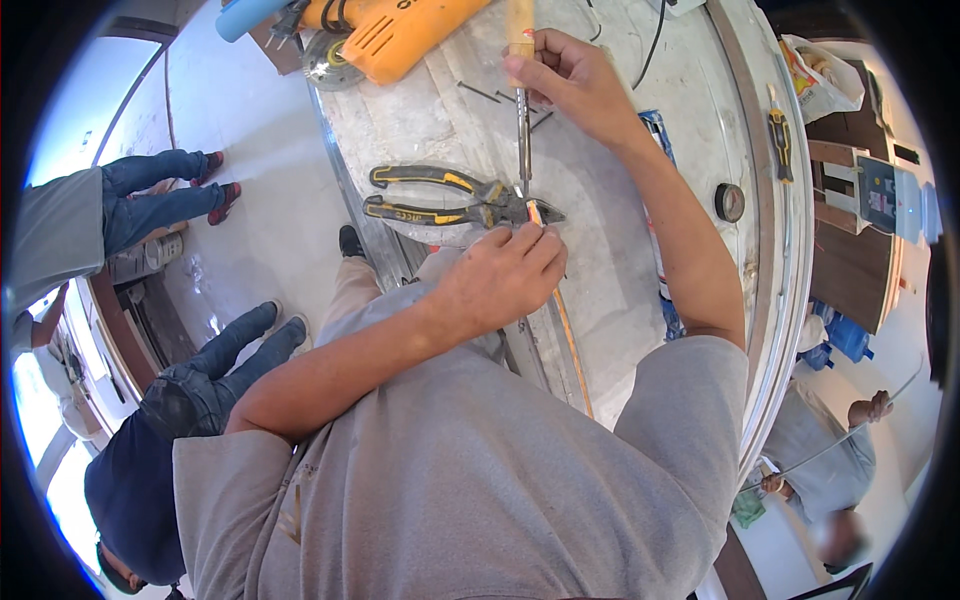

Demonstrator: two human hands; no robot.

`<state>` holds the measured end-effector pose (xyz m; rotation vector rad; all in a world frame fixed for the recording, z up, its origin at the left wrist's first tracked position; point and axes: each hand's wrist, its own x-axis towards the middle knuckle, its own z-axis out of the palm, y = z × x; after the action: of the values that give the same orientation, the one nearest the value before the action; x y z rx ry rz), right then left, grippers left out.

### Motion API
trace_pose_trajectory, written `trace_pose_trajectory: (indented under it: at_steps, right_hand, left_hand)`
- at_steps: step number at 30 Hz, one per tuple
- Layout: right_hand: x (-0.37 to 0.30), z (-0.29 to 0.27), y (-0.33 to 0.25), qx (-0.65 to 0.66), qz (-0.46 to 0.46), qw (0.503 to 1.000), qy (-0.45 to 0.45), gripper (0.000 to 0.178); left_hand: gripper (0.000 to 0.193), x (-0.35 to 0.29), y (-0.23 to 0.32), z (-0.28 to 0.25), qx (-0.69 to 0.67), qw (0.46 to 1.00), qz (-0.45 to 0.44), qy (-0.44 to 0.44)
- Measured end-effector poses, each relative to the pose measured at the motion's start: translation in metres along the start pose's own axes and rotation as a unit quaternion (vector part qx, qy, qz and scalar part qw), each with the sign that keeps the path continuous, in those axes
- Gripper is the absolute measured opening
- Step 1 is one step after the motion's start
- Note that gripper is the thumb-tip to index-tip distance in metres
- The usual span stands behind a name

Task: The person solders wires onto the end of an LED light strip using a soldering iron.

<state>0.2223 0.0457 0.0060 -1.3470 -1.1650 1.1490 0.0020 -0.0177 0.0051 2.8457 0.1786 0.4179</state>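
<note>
Right hand (pixel 575 88): a wooden-handled soldering iron (pixel 523 110) is being grasped between thumb and fingers, low on the handle, its tip being directed at the head of the black-and-yellow pliers (pixel 430 200). Left hand (pixel 500 275): a small orange-and-white piece (pixel 535 212) is being pinched in the fingertips over that head; whether it is being touched by the tip cannot be told. Pliers are lying on the worktable (pixel 610 260), handles spread. Beneath the left hand, an orange cord (pixel 573 350) is trailing. A black tape roll (pixel 729 202) is resting farther right.
</note>
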Motion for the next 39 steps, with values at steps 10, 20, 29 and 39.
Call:
trace_pose_trajectory:
  at_steps: [10, 20, 29, 39]
  right_hand:
    - [0.000, 0.002, 0.000, -0.015, 0.006, 1.000, 0.010, 0.026]
    - [0.002, -0.002, 0.010, -0.078, 0.009, 0.996, -0.032, 0.029]
    - [0.002, -0.001, 0.011, -0.079, -0.001, 0.996, -0.034, 0.030]
    - [0.002, 0.000, 0.013, -0.086, -0.005, 0.995, -0.042, 0.030]
  left_hand:
    - [0.027, -0.005, -0.008, 0.002, -0.019, 0.999, 0.020, 0.031]
    - [0.025, -0.007, -0.013, 0.003, -0.037, 0.998, 0.034, 0.046]
    - [0.025, -0.006, -0.014, 0.002, -0.054, 0.997, 0.029, 0.039]
    - [0.027, -0.007, -0.014, 0.003, -0.049, 0.997, 0.028, 0.043]
